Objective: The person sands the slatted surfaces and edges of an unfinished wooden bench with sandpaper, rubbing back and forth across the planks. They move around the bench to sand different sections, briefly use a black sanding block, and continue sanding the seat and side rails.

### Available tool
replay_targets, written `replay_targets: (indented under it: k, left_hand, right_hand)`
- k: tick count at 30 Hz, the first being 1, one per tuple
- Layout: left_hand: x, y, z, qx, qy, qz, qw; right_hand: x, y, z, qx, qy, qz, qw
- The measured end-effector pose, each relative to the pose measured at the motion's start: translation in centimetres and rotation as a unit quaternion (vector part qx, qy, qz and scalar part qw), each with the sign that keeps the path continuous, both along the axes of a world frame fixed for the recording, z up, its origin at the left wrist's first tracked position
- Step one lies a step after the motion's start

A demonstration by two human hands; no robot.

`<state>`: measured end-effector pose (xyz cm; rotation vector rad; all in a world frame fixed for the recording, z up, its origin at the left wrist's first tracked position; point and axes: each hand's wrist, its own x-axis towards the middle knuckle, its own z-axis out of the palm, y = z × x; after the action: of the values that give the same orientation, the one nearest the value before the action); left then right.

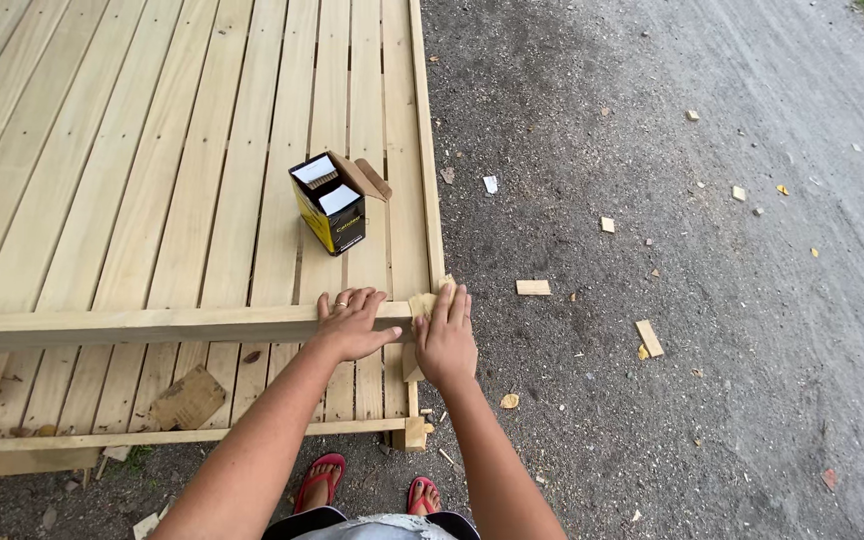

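The long pale wooden rail (pixel 152 325) is lying crosswise over the slatted pale timber platform (pixel 102 150), its long axis running left to right, its right end near the platform's right edge. The left hand (pixel 352 325) is pressing flat on that end, fingers spread, gripping nothing. The right hand (pixel 445 340) is lying just right of it, fingers extended, pressing a small pale wooden offcut (pixel 420 305) against the rail's end. Beyond the rail, an open black-and-yellow cardboard box (pixel 332 205) is standing on the slats.

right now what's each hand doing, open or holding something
Left hand: open, flat on the long pale wooden beam.
Right hand: open, pressing a small pale wood block at the beam's end.
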<state>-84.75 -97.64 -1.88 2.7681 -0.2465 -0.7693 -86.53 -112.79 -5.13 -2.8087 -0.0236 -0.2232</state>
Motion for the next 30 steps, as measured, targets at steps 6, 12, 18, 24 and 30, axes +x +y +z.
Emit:
replay_targets:
  k: [6,12,18,24,30]
  left_hand:
    - [-0.5,0.1,0.0,0.005,-0.020,-0.008,1.000]
    - [-0.6,0.2,1.2,-0.007,-0.003,0.013,1.000]
    - [-0.3,0.4,0.8,-0.010,-0.006,0.002,1.000]
    - [0.8,1.7,0.9,-0.109,-0.063,0.069,0.990]
    - [0.1,1.7,1.2,0.050,-0.109,0.029,0.992]
  right_hand:
    - [0.4,0.0,0.9,0.126,0.129,-0.093,0.979]
    - [-0.1,0.7,0.9,-0.043,0.034,-0.003,0.999]
    - [0.6,0.9,1.1,-0.009,0.115,-0.017,0.993]
    - [-0.7,1.1,0.8,-0.059,0.061,0.007,0.996]
    - [0.5,1.1,0.8,-0.054,0.130,-0.010,0.990]
